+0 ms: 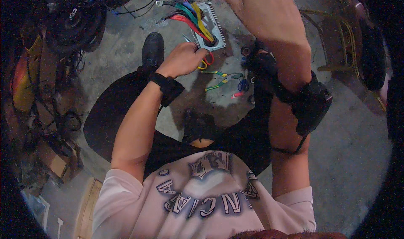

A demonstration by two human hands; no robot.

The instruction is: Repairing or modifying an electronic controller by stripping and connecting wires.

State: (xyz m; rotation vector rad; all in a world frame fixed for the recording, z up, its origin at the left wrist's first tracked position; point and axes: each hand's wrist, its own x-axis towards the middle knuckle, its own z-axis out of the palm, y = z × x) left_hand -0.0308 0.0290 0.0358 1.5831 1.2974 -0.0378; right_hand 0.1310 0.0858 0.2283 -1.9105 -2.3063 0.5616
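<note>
My left hand (181,60) is closed at the lower edge of a finned metal box (215,28); a slim silvery piece shows beside its fingers, and red and yellow loops (207,60) hang beneath. Thick red, yellow, green, blue and black wires (187,20) come out of the box's face and fan up-left, some with metal lugs. My right hand (265,16) is raised to the right of the wires, fingers curled at the top edge around something dark and partly hidden. Below the box lie green-and-yellow pliers (219,83), a blue-handled tool (244,84) and a small red item (236,94).
I sit on a concrete floor (332,155), my black shoe (152,49) left of the box. Dark cables and coiled parts (71,26) crowd the left, with cardboard (54,161) lower down. A yellow tubular frame (345,45) and dark bulky shapes stand at the right.
</note>
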